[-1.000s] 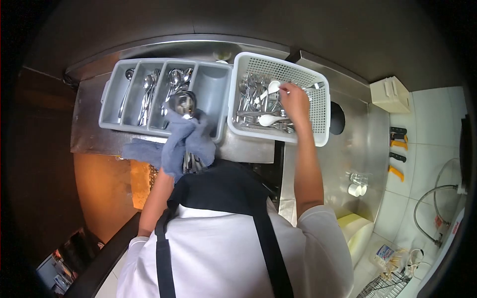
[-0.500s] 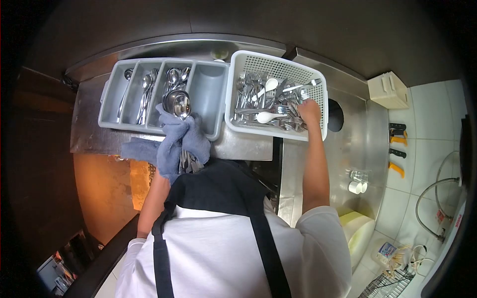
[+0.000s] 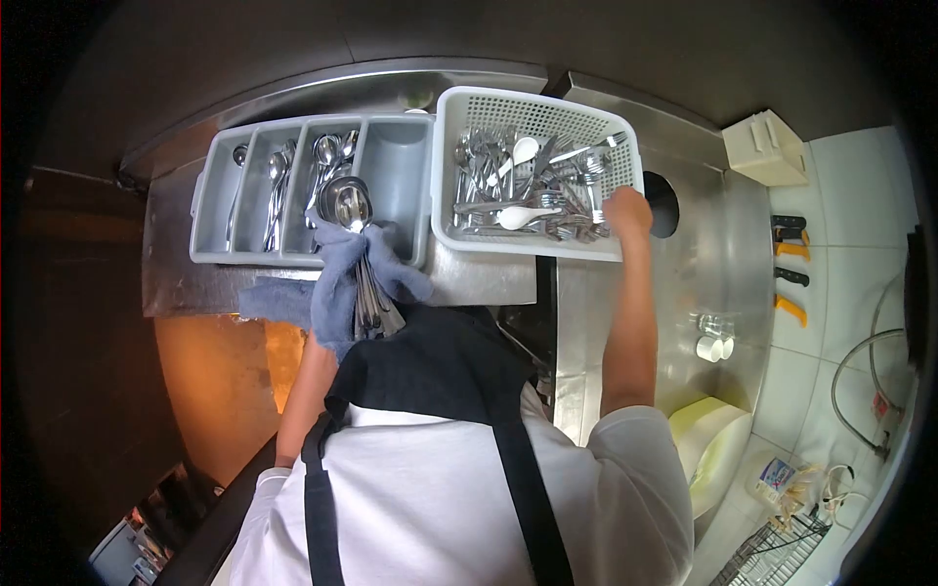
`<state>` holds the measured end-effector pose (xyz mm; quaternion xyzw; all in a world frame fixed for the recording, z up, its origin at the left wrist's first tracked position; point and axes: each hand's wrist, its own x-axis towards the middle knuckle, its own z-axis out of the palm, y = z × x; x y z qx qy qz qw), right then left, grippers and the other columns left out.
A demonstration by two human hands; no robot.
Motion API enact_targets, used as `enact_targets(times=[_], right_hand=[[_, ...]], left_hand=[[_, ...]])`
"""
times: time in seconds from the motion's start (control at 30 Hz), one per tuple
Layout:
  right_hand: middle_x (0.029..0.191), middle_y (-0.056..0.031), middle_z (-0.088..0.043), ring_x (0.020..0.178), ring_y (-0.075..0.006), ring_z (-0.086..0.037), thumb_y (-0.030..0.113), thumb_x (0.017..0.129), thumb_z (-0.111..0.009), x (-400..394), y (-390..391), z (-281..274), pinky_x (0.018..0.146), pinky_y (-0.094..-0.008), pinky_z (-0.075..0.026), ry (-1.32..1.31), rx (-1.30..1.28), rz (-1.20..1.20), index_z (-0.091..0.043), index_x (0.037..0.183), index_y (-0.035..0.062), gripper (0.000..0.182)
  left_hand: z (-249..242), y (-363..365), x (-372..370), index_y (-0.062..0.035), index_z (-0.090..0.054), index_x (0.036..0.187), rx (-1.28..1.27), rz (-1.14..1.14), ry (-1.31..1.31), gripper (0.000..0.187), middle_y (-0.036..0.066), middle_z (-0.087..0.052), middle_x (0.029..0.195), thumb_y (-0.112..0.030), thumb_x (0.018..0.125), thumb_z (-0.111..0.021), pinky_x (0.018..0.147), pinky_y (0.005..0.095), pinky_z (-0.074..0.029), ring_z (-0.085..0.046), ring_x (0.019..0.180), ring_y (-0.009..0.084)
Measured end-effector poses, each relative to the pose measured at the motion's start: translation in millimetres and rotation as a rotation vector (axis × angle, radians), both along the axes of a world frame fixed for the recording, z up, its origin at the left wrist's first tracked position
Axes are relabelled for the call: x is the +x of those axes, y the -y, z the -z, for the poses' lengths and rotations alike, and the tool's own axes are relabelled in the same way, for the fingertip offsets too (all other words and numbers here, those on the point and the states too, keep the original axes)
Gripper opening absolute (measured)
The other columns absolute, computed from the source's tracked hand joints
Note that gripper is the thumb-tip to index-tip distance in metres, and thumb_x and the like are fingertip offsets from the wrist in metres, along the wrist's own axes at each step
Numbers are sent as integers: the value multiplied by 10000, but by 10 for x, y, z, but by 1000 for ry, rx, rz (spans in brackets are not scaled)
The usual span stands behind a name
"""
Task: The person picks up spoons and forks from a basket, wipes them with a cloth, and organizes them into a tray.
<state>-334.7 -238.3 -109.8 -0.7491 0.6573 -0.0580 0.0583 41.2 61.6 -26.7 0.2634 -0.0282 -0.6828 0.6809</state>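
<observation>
My right hand [image 3: 627, 211] is closed at the right end of the white perforated basket [image 3: 442, 166], beside the forks and other cutlery [image 3: 547, 186] heaped in it. What its fingers grip is too small to tell. A blue-grey cloth [image 3: 337, 278] wraps a bundle of spoons [image 3: 349, 205], bowls upward and handles hanging down over the black apron. My left hand is hidden behind this cloth; only its forearm shows. Just behind the bundle stands the grey cutlery tray [image 3: 208, 210], with spoons in three compartments and a bare fourth one.
The steel counter [image 3: 489, 283] carries both containers. A black round object [image 3: 662, 205] sits right of the basket. White cups [image 3: 715, 348] and glasses are farther right. Knives [image 3: 791, 277] hang on the tiled wall, near a cream holder [image 3: 765, 148].
My right hand has moved slightly right, from over the cutlery to the basket's right edge. The cloth has shifted, so more spoon handles show below it. The view has shifted a little.
</observation>
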Motion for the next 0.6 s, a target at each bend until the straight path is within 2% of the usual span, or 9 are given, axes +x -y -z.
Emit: enact_targets(times=[0.07, 0.1, 0.17, 0.23, 0.3, 0.4, 0.47, 0.53, 0.6], right_hand=[[791, -199, -675, 778, -407, -652, 194, 759, -637, 26, -195, -425, 699, -470, -511, 27, 91, 56, -673, 803, 23, 180], [777, -139, -701, 658, -298, -671, 190, 794, -671, 5, -275, -440, 599, -380, -524, 167, 28, -12, -689, 907, 14, 209], [784, -78, -704, 581, -170, -636, 161, 840, -694, 417, -693, -923, 521, -304, -527, 876, 378, 165, -690, 954, 23, 179], [752, -7, -661, 547, -41, -548, 141, 880, -689, 772, -1014, -1031, 461, -197, -471, 1099, 523, -19, -682, 994, 56, 143], [726, -4, -645, 522, -44, -556, 171, 894, -700, 1240, -1400, -1099, 448, -193, -454, 1270, 683, -133, -688, 1002, 51, 162], [731, -13, -648, 555, -59, -595, 170, 908, -685, 1838, -1859, -984, 476, -197, -480, 1368, 987, -320, -680, 1032, 23, 192], [722, -41, -658, 568, -84, -620, 159, 899, -689, 2126, -2075, -880, 504, -233, -495, 1319, 886, -457, -679, 1035, -9, 217], [731, -72, -661, 582, -113, -636, 126, 873, -702, 2190, -2123, -940, 538, -269, -503, 1069, 353, -711, -679, 1032, -24, 219], [789, -99, -687, 619, -161, -660, 124, 821, -745, 2143, -2113, -997, 577, -319, -510, 1109, 336, -598, -691, 1011, -9, 239]], left_hand=[[-18, 19, -15, 10, -475, 1279, -42, 12, -85, 383, 92, -566, 1159, -262, 1008, -492, 984, 312, -442, -565, 1069, 198], [-19, 38, -28, 9, -473, 1281, -64, 20, -130, 392, 89, -563, 1163, -268, 1006, -500, 987, 313, -442, -563, 1069, 197], [63, 39, -45, 11, -468, 1288, 22, -42, -110, 409, 92, -557, 1170, -284, 1006, -499, 992, 321, -441, -556, 1074, 201], [138, 43, -49, 13, -461, 1302, 82, -74, -79, 428, 101, -550, 1188, -298, 1010, -491, 1001, 330, -439, -548, 1092, 209], [191, 103, -42, 15, -452, 1324, 110, -65, -37, 448, 116, -543, 1218, -310, 1016, -475, 1014, 339, -434, -539, 1122, 222], [344, 156, -58, 20, -437, 1361, -186, 47, -252, 463, 140, -530, 1268, -294, 1021, -464, 1038, 351, -421, -523, 1176, 245], [490, 21, 50, 18, -448, 1357, -25, -38, 144, 448, 148, -525, 1288, -268, 1014, -483, 1039, 355, -421, -525, 1183, 249], [500, -44, 92, 16, -460, 1350, 33, -94, 456, 439, 155, -527, 1294, -253, 1006, -501, 1029, 357, -431, -534, 1175, 250], [335, -21, 36, 11, -481, 1331, 33, -144, 500, 422, 152, -541, 1281, -254, 1003, -508, 1006, 356, -451, -554, 1151, 250]])
